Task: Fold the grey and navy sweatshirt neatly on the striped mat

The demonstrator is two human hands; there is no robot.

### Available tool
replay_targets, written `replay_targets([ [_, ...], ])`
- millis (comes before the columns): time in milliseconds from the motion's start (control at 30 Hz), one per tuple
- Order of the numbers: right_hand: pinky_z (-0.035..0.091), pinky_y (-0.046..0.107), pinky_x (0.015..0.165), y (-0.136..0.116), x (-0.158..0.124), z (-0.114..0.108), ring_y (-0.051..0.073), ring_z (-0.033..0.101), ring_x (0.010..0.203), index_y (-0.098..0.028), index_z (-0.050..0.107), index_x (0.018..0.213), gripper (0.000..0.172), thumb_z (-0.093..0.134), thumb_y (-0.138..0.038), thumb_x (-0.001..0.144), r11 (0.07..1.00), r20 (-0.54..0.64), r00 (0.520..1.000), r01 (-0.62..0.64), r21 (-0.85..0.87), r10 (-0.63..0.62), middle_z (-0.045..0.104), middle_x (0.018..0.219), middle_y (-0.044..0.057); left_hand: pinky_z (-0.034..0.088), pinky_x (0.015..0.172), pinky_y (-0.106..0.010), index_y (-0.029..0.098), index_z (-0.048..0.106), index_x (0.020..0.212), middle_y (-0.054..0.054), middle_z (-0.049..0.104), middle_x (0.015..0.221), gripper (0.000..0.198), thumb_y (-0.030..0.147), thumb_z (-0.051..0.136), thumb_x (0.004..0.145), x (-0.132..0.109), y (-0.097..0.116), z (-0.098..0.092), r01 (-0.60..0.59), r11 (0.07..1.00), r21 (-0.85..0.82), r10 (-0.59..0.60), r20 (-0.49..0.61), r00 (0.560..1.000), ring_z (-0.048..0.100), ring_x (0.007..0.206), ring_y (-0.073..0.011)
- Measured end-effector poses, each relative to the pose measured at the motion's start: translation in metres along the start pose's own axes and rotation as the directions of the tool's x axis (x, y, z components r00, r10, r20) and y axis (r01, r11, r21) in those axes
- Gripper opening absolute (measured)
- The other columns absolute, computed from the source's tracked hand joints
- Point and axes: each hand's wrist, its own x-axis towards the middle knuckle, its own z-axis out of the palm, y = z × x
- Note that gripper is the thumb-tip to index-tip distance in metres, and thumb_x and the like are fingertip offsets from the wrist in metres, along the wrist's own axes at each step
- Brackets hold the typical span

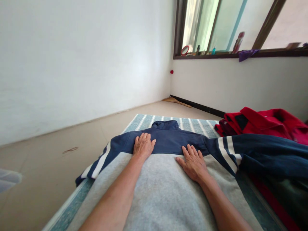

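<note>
A grey and navy jacket (166,179) with white-striped sleeves lies spread out, its collar (165,124) at the far end. My left hand (143,146) rests on the navy upper part, left of the middle, fingers stretched out. Lower and to the right, my right hand (193,162) lies flat across the seam between navy and grey, fingers spread. Both palms press on the cloth without gripping it. One sleeve (101,158) hangs over the left edge; the other reaches out to the right.
Beneath the jacket is a teal and white striped cover (192,125). Red folded clothes (267,123) lie at the right, with darker cloth nearer. A broom (178,101) lies on the floor by the corner. Small bottles and a round mirror (185,50) stand on the window sill.
</note>
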Motion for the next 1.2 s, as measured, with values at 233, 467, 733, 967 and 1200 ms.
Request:
replay_targets([
  [233, 0.007, 0.046, 0.112, 0.001, 0.001, 0.001, 0.026, 0.009, 0.141, -0.019, 0.026, 0.146, 0.071, 0.027, -0.062, 0.090, 1.000, -0.002, 1.000, -0.009, -0.013, 0.009, 0.018, 0.153, 0.011, 0.020, 0.109, -0.049, 0.010, 0.039, 0.139, -0.016, 0.034, 0.148, 0.060, 0.047, 0.027, 0.092, 0.004, 0.000, -0.005, 0.095, 0.995, -0.023, -0.091, 0.153, 0.984, 0.026, 0.137, -0.0287],
  [467, 0.008, 0.046, 0.111, 0.000, -0.001, -0.002, 0.027, 0.012, 0.141, -0.019, 0.028, 0.146, 0.070, 0.029, -0.061, 0.090, 1.000, -0.019, 1.000, -0.003, -0.014, 0.003, 0.020, 0.153, 0.011, 0.020, 0.110, -0.050, 0.011, 0.035, 0.141, -0.015, 0.029, 0.150, 0.064, 0.050, 0.024, 0.091, 0.008, 0.000, -0.003, 0.119, 0.993, -0.003, -0.116, 0.181, 0.977, 0.023, 0.139, -0.0282],
  [733, 0.009, 0.046, 0.111, 0.000, 0.000, -0.003, 0.028, 0.013, 0.140, -0.018, 0.030, 0.145, 0.070, 0.029, -0.061, 0.090, 1.000, -0.035, 0.999, 0.011, 0.003, -0.011, 0.022, 0.152, 0.012, 0.021, 0.110, -0.049, 0.012, 0.034, 0.142, -0.013, 0.029, 0.151, 0.065, 0.051, 0.022, 0.091, 0.011, -0.001, -0.002, 0.119, 0.992, 0.039, -0.125, 0.191, 0.974, 0.023, 0.139, -0.0271],
  [967, 0.009, 0.047, 0.111, 0.002, 0.001, 0.000, 0.028, 0.014, 0.140, -0.019, 0.030, 0.145, 0.070, 0.030, -0.061, 0.089, 1.000, -0.052, 0.999, 0.007, 0.017, -0.006, 0.022, 0.152, 0.012, 0.022, 0.109, -0.048, 0.012, 0.037, 0.140, -0.013, 0.032, 0.150, 0.063, 0.050, 0.023, 0.091, 0.009, 0.001, -0.007, 0.111, 0.993, 0.041, -0.117, 0.187, 0.975, 0.024, 0.138, -0.0268],
  [1200, 0.009, 0.047, 0.111, 0.002, 0.002, -0.001, 0.028, 0.014, 0.140, -0.019, 0.031, 0.145, 0.069, 0.030, -0.060, 0.089, 1.000, -0.048, 0.999, 0.008, 0.028, -0.007, 0.023, 0.152, 0.012, 0.022, 0.109, -0.048, 0.012, 0.036, 0.141, -0.012, 0.031, 0.150, 0.063, 0.050, 0.024, 0.092, 0.009, 0.001, -0.005, 0.113, 0.993, 0.041, -0.119, 0.189, 0.975, 0.024, 0.138, -0.0268],
])
